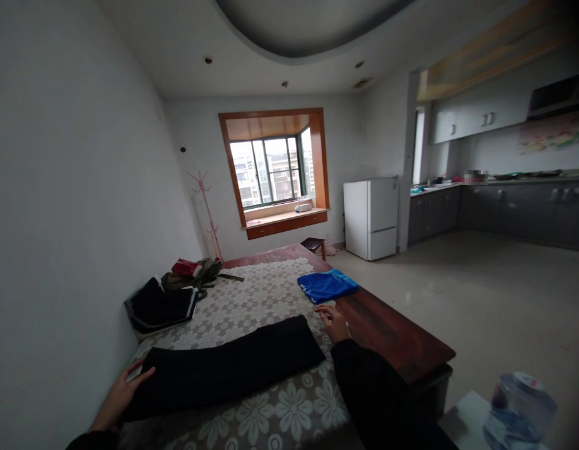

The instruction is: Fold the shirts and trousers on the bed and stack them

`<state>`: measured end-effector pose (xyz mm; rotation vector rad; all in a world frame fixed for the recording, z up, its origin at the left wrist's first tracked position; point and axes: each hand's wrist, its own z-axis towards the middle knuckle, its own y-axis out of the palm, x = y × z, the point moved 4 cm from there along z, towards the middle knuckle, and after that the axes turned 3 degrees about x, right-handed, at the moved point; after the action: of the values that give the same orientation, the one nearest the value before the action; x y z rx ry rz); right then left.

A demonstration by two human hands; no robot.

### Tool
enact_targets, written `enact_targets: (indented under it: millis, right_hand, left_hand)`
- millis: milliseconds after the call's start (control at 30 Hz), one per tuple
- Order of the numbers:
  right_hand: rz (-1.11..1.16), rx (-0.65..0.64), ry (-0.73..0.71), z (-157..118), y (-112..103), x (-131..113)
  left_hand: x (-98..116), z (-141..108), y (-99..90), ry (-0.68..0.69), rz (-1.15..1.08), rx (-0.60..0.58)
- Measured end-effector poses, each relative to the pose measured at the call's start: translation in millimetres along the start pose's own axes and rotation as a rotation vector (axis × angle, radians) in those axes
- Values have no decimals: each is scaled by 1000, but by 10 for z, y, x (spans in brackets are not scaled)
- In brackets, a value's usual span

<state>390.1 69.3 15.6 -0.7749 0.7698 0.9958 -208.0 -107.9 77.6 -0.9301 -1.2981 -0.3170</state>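
A pair of black trousers [233,362], folded into a long strip, lies across the patterned bed cover. At their left end my left hand [125,395] grips the edge, thumb over the cloth and some fingers hidden. My right hand [333,322] hovers just beyond the right end, fingers loosely bent and apart, with nothing in them. Close above that hand, a folded blue garment [327,285] with white lettering rests partly on the cover and partly on the wooden bed edge.
The flowered cover [256,412] lies on a dark red wooden bed [392,331]. Against the left wall sit a black bag-like item [162,305] and a green backpack [207,273]. A large water bottle [518,409] stands at lower right. Beyond are a stool [313,244] and a white fridge [371,215].
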Motion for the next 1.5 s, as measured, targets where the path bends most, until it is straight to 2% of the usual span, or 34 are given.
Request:
enact_targets:
  millis: [100, 200, 267, 333, 400, 467, 533, 600, 767, 867, 933, 1067, 1167, 1300, 1367, 1433, 1500]
  right_hand:
    - [28, -20, 9, -3, 14, 10]
    - [64, -45, 20, -13, 33, 3]
    - [95, -76, 28, -25, 54, -12]
    - [136, -125, 40, -44, 85, -32]
    - [188, -190, 57, -68, 123, -52]
    - [241, -263, 80, -96, 164, -69]
    - [293, -343, 113, -128, 210, -80]
    - [329, -423, 156, -161, 260, -80]
    - [300, -518, 207, -208, 342, -46]
    - [249, -547, 194, -217, 335, -62]
    - [178, -573, 163, -212, 325, -122]
    - [-153, -640, 2, -179, 448, -358]
    - [-264, -671, -16, -167, 771, -513]
    - [-352, -713, 80, -172, 1346, -567]
    - [-365, -740, 144, -155, 1558, -568]
    - [-342, -769, 194, -119, 1672, -582]
    - [-284, -786, 226, -71, 1686, -614]
  left_hand:
    - [121, 8, -96, -79, -119, -116]
    - [514, -108, 7, 37, -162, -169]
    - [841, -249, 193, 19, -235, -189]
    - [1166, -433, 449, -59, -320, -245]
    - [1483, -639, 725, -31, -420, -358]
    - [1701, -836, 968, 38, -541, -479]
    - [1767, -986, 1156, 99, -670, -583]
    - [1656, -1049, 1285, 125, -722, -595]
    - [952, -966, 1453, 171, -502, -383]
    - [608, -999, 1530, 306, -289, -291]
    - [480, -1093, 1591, 445, -147, -262]
    - [377, -1305, 1735, 732, 124, -303]
    - [336, -1370, 1805, 865, 270, -373]
    - [308, -1388, 1811, 941, 322, -416]
    - [306, -1403, 1803, 956, 313, -430]
    - [311, -1419, 1796, 966, 306, -438]
    - [316, -1430, 1790, 975, 302, -444]
